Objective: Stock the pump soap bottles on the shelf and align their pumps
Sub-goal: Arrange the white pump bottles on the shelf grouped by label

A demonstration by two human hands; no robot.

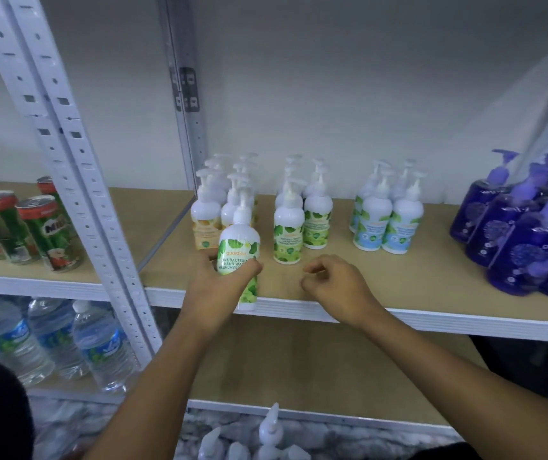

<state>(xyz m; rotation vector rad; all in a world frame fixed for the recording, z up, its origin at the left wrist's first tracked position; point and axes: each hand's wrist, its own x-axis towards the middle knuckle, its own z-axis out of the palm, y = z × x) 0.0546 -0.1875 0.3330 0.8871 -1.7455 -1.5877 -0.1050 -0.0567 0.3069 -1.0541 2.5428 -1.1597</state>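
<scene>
My left hand point(214, 290) grips a white pump soap bottle with a green leaf label point(240, 250), held upright at the front edge of the wooden shelf point(382, 290). My right hand point(332, 287) hovers just right of it over the shelf, fingers loosely curled, holding nothing. Behind stand groups of pump bottles: orange-labelled ones point(206, 220), green-labelled ones point(287, 234), and blue-labelled ones point(378, 224). Their pump heads point in mixed directions.
Purple pump bottles point(518, 234) crowd the shelf's right end. A white slotted upright point(76, 167) divides the bay from Milo cans point(46, 234) at left. Water bottles point(50, 340) stand on the lower left shelf. More white pump bottles point(266, 436) wait below on the floor.
</scene>
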